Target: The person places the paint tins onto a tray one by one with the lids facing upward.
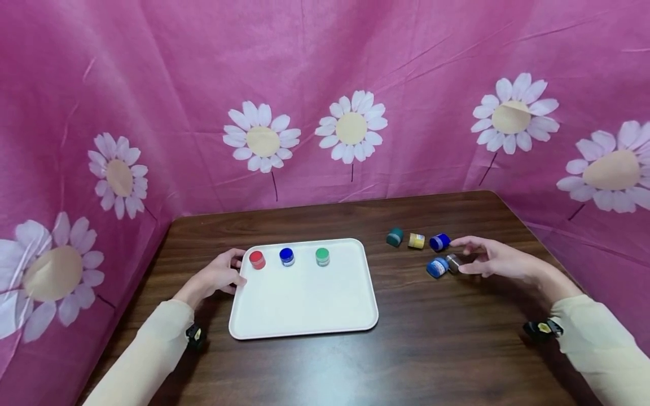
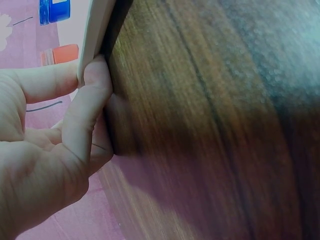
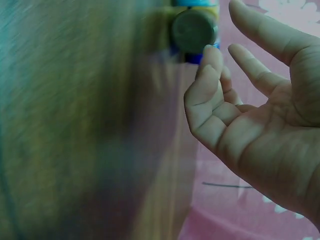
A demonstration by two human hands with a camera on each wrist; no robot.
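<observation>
nearest, the brown table (image 1: 406, 361) fills the lower centre of the frame, and the white tray (image 1: 304, 307) sits left of centre on it. at the tray's left edge the left hand (image 1: 220, 273) pinches the rim between thumb and fingers; a tug or lift there could tip the tray and send its jars sliding.

right of centre, the light blue jar (image 1: 438, 267) and the grey jar (image 1: 453, 263) lie together, seemingly touching. the right hand (image 1: 490, 260), beside them, grasps nothing: thumb and fingers are parted, though whether a fingertip meets a jar i cannot tell. the grey jar is on its side, so a clumsy pinch could well roll it into its neighbour.

along the tray's upper edge stand the red jar (image 1: 257, 260), the blue jar (image 1: 286, 257) and the green jar (image 1: 322, 256), upright and apart.

just beyond the grey jar, the dark blue jar (image 1: 439, 242) crowds the forefinger and might get knocked; the yellow jar (image 1: 416, 241) and the dark green jar (image 1: 394, 237) extend leftward from it. farthest, pink flowered cloth (image 1: 304, 56) walls the table's back and sides, probably limiting wide reaches.
</observation>
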